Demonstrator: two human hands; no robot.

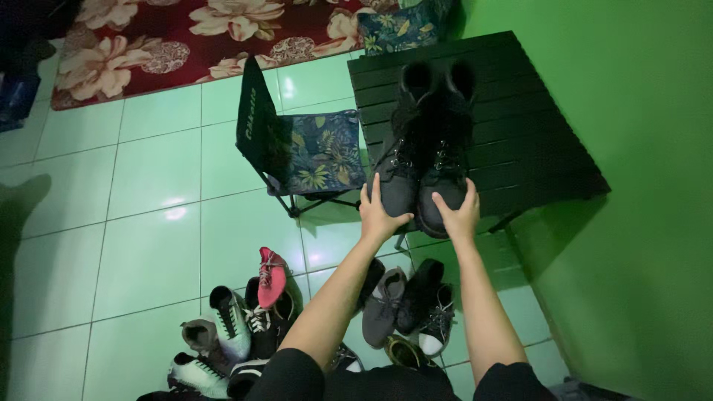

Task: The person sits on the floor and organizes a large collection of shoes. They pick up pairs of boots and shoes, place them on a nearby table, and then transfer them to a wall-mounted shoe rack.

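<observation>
I have both hands on the black boots (427,148) at the tabletop's (535,141) near edge: left hand (379,214) spread over the left toe, right hand (459,215) cupping the right toe. To square the pair well, I judge even pressure on both toes best, well clear of the edge.

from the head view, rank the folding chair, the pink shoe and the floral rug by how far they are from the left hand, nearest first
From the left hand:
1. Folding chair, just left of the hand, beside the black table.
2. Pink shoe, lower left, on top of the shoe pile.
3. Floral rug, far at the top left.
</observation>
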